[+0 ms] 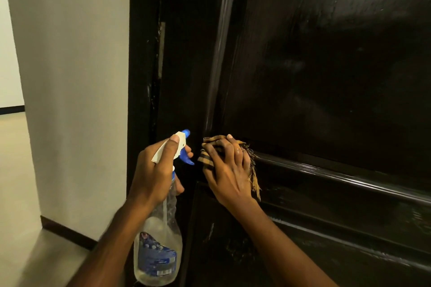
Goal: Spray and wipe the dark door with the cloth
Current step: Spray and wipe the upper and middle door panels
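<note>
So, mid-wipe on the dark door (326,81). My right hand (227,170) has its fingers curled over the bunched-up striped cloth (205,161) and is pressing it flat against the wood, right at the bottom left corner of the big upper panel where the raised moulding runs across. Frayed threads hang out from under my palm on the right side.

My left hand (152,170) is wrapped around the neck of the spray bottle (161,244), thumb resting on top of the white head, fingers by the blue trigger. I can't tell if the trigger is squeezed at all. The nozzle points at the door edge, just beside the cloth. The bottle looks less than half full.

The panel shows wet streaks up top and on the lower rail, so I'd say spraying is done for this area and I'm on the wiping step. Next move, I reckon: drag the cloth along that moulding groove to the right with steady pressure, since liquid will pool in there. Then hit the lower panel, which looks smeary.

The pale wall (70,77) sits on my left.
</note>
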